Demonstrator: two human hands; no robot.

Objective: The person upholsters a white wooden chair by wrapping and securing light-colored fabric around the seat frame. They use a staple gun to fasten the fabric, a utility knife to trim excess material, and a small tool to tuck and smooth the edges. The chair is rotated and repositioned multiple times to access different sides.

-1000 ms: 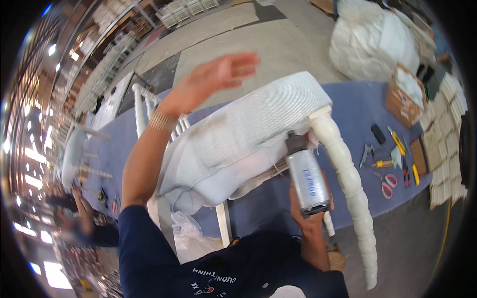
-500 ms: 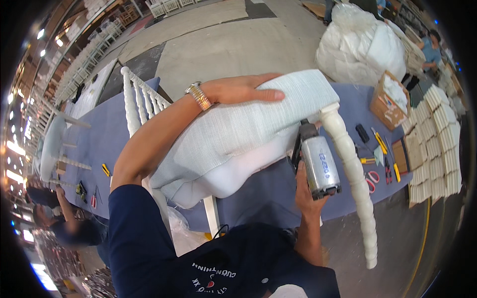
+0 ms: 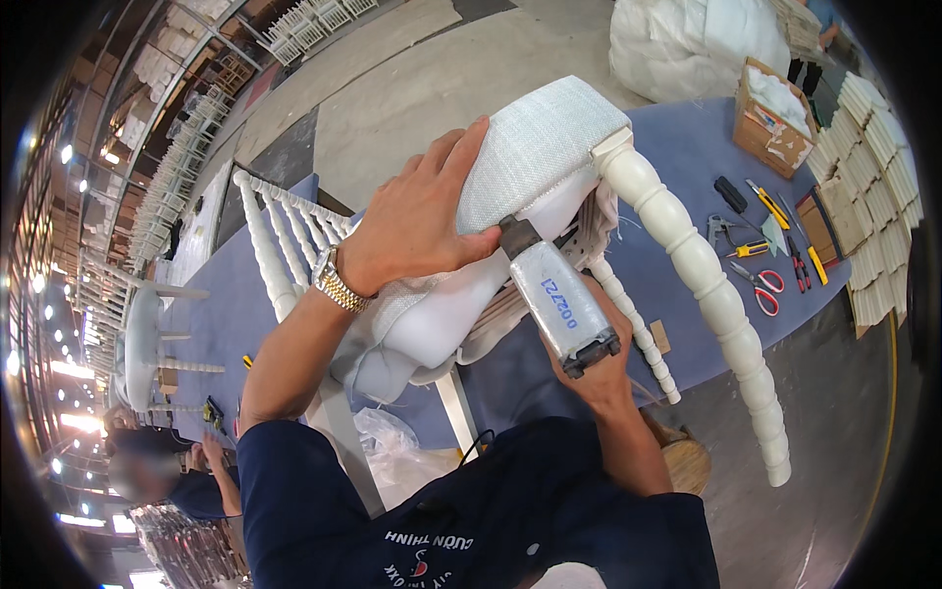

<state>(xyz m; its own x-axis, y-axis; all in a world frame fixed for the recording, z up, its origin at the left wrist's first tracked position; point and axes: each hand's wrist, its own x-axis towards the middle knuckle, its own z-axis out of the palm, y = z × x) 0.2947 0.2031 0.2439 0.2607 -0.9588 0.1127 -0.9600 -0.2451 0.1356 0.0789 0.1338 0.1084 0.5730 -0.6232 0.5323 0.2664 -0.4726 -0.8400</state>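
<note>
A white chair with turned legs (image 3: 692, 250) lies tipped on the table, its seat partly covered in pale grey woven fabric (image 3: 545, 128). White padding (image 3: 446, 309) shows below the fabric where it hangs loose. My left hand (image 3: 422, 211) grips the fabric over the seat's edge, thumb pressed near the tool's nose and fingers stretched along the cloth. In my right hand (image 3: 601, 358) is a silver staple gun (image 3: 561, 302), its nose against the fabric edge close to my left thumb. The gun's body hides part of my right fingers.
On the blue-covered table (image 3: 677, 187) at right lie red-handled scissors (image 3: 760, 290), yellow cutters (image 3: 754, 249) and other hand tools. Behind them stands a cardboard box (image 3: 775, 118) of white stuffing. Another white chair (image 3: 147, 334) and a co-worker (image 3: 201, 481) are at left.
My left hand has shifted from the top of the seat down to the fabric edge by the gun. The gun has moved left and tilted, and the chair has turned somewhat.
</note>
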